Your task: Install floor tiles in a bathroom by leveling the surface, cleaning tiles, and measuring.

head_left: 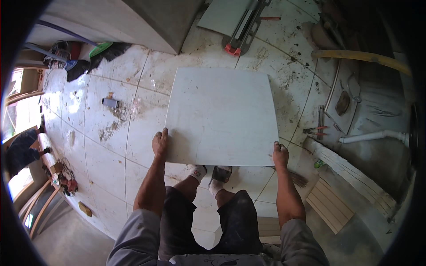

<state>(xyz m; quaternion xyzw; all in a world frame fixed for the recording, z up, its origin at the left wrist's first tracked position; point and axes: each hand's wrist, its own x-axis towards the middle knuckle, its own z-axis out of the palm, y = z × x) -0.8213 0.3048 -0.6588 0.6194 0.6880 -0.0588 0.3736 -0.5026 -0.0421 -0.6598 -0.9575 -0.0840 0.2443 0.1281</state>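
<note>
A large white floor tile [222,115] is held out flat in front of me, above my feet. My left hand [160,142] grips its left edge near the close corner, with the thumb on top. On the opposite side my right hand [280,155] is closed on the tile's near right corner. The fingers under the tile are hidden on both sides. Small dark specks and faint smudges mark the tile's upper face.
A tile cutter [242,35] with red parts lies at the far side. Pliers [315,130], a white pipe [375,136] and a long board [350,173] are to the right. Brooms [104,53] and a phone [110,103] lie left; another person [22,150] is at the left rim.
</note>
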